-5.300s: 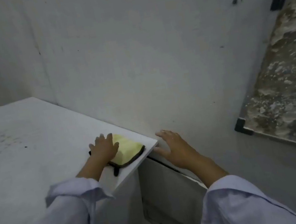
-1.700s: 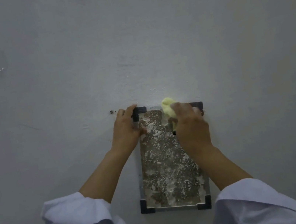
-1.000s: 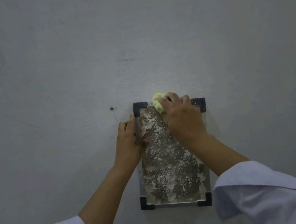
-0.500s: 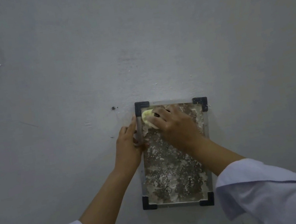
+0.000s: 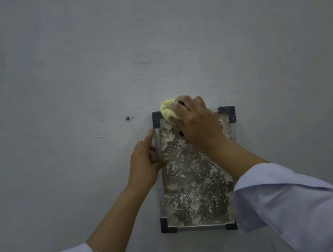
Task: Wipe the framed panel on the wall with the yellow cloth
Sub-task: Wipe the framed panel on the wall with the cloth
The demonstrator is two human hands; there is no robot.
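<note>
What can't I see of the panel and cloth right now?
- Head view: most of the yellow cloth sits under the right hand.
- Framed panel: upper middle behind that hand, lower right behind the sleeve.
- Left hand covers part of the left rail.

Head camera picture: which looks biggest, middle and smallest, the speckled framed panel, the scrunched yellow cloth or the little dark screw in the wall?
1. Speckled framed panel, biggest.
2. Scrunched yellow cloth, partly hidden by the right hand.
3. Little dark screw, smallest.
</note>
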